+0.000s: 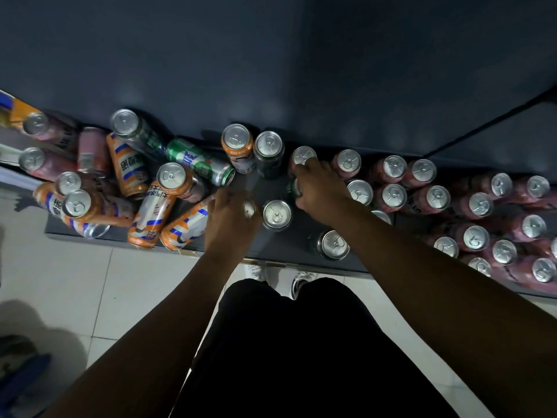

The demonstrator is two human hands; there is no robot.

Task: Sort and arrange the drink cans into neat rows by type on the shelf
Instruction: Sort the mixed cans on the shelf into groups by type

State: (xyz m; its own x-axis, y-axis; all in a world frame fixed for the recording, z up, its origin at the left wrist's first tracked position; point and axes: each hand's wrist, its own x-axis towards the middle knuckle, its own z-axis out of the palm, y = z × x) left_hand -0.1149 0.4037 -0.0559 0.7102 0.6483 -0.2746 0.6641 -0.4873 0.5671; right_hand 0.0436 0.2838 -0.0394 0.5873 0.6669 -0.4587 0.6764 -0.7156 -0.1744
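The left hand [230, 220] is seen curled round a can [249, 209]. Only a sliver of its silver top shows, its colour cannot be told, and the fingers are blurred. The right hand [319, 191] is closed on a dark green can [293, 188], at 1 o'clock from the left hand. Between the hands a standing green can [276, 214] is set, with a strip of bare shelf [265, 184] left open at its 12 o'clock. A lone green can [333, 244] is stood near the front edge [301, 264], at 5 o'clock from the hands. Pink cans [452, 200] are packed upright at 3 o'clock, out to that edge. At 9 o'clock orange cans [150, 212] are heaped on their sides, two overhanging the edge above the tiled floor [75, 282].
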